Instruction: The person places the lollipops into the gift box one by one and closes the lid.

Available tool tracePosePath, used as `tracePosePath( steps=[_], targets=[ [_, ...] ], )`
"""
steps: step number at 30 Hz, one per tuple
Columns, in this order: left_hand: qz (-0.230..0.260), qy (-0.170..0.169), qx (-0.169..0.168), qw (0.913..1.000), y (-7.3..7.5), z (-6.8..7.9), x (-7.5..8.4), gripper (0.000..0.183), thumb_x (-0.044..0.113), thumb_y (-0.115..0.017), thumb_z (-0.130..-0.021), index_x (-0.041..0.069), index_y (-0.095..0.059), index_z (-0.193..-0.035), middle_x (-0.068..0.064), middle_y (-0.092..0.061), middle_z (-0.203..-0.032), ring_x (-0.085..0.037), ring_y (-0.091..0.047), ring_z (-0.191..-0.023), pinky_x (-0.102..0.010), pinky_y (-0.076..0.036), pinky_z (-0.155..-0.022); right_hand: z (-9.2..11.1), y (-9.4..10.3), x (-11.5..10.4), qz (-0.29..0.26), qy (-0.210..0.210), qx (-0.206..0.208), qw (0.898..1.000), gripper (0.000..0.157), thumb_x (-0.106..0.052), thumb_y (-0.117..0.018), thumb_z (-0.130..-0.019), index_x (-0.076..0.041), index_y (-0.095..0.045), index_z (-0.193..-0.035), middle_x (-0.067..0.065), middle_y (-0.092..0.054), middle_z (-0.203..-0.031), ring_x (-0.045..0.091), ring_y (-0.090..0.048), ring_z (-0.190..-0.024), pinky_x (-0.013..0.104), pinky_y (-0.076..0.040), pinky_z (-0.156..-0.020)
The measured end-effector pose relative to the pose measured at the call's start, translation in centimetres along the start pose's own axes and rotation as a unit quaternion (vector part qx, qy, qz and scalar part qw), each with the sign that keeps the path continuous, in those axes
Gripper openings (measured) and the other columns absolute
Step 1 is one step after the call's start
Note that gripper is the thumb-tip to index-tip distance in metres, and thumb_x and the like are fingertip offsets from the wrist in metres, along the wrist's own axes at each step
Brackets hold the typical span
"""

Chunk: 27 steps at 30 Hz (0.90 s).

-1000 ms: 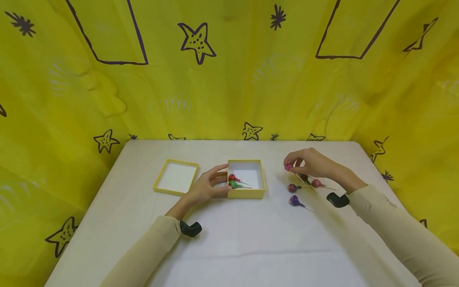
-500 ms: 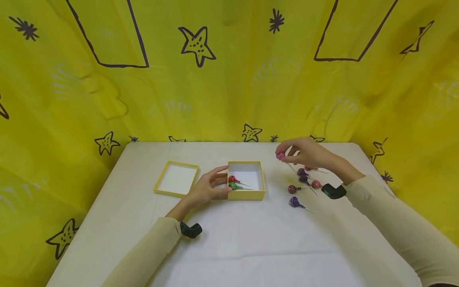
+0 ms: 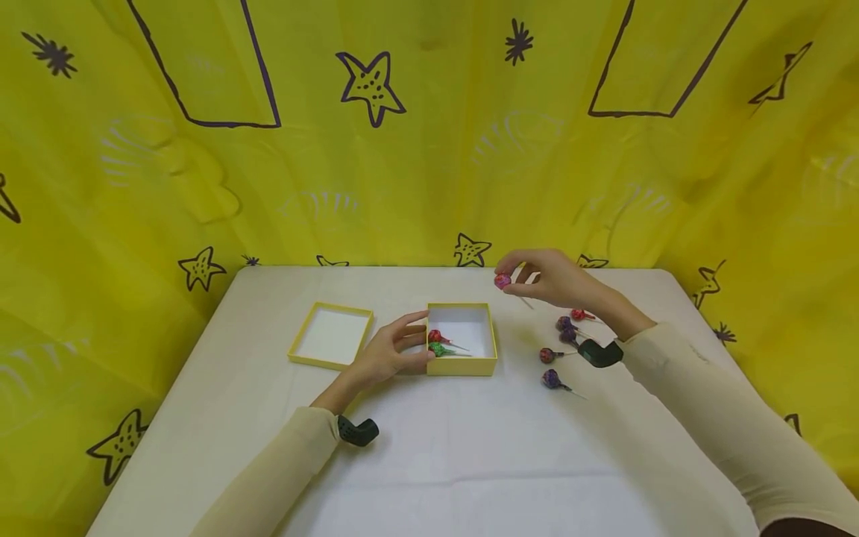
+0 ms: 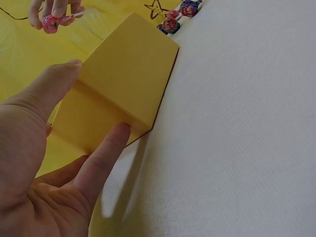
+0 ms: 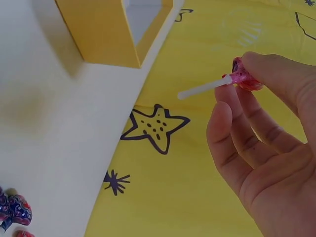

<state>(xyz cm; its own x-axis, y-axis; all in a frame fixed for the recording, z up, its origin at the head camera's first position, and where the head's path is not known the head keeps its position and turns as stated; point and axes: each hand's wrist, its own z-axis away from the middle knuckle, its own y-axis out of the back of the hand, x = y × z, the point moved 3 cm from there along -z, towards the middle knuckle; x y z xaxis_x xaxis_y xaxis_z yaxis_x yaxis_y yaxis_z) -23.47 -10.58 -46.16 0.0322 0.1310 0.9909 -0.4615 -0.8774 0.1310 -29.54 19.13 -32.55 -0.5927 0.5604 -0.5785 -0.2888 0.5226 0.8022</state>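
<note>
My right hand (image 3: 546, 276) pinches a pink-wrapped lollipop (image 3: 502, 281) by its candy head, up above the table behind and right of a yellow box (image 3: 461, 366). Its white stick (image 5: 202, 89) juts out in the right wrist view. My left hand (image 3: 387, 350) rests against the left side of the box, fingers fairly straight; in the left wrist view the thumb is at the rim and a fingertip touches the yellow side. Inside the open white-lined box lie a red lollipop (image 3: 435, 335) and a green lollipop (image 3: 438, 348).
Several lollipops lie right of the box, among them a purple one (image 3: 552, 379), a dark red one (image 3: 546, 356) and a red one (image 3: 578, 315) near my right forearm. The shallow yellow-edged lid (image 3: 330, 333) lies left. A yellow patterned curtain (image 3: 416, 171) hangs behind the white-covered table (image 3: 443, 447).
My right hand has lifted the pink lollipop off the right-hand group and carried it left and away from me, toward the box. My left hand stays at the box.
</note>
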Motion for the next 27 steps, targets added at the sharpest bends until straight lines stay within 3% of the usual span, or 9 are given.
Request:
tracePosePath(
  steps=[10, 27],
  targets=[
    [0.006, 0.002, 0.001, 1.0000, 0.0, 0.0, -0.1, 0.081, 0.010, -0.079, -0.091, 0.013, -0.036, -0.160, -0.021, -0.044, -0.155, -0.035, -0.049, -0.140, -0.042, -0.049, -0.108, -1.6, -0.2, -0.6, -0.002, -0.005, 0.007, 1.000, 0.025, -0.010, -0.078, -0.092, -0.010, -0.072, -0.116, 0.003, -0.072, -0.110, 0.019, -0.068, -0.085, 0.032, -0.062, -0.074],
    [0.000, 0.017, 0.005, 0.9999, 0.0, 0.0, -0.1, 0.081, 0.015, -0.080, -0.092, 0.016, -0.036, -0.160, -0.019, -0.042, -0.157, -0.035, -0.048, -0.141, -0.047, -0.045, -0.111, -2.4, -1.6, -0.6, -0.003, 0.017, 0.020, 1.000, 0.027, -0.004, -0.078, -0.091, -0.008, -0.073, -0.117, 0.007, -0.073, -0.111, 0.022, -0.070, -0.089, 0.037, -0.063, -0.076]
  ],
)
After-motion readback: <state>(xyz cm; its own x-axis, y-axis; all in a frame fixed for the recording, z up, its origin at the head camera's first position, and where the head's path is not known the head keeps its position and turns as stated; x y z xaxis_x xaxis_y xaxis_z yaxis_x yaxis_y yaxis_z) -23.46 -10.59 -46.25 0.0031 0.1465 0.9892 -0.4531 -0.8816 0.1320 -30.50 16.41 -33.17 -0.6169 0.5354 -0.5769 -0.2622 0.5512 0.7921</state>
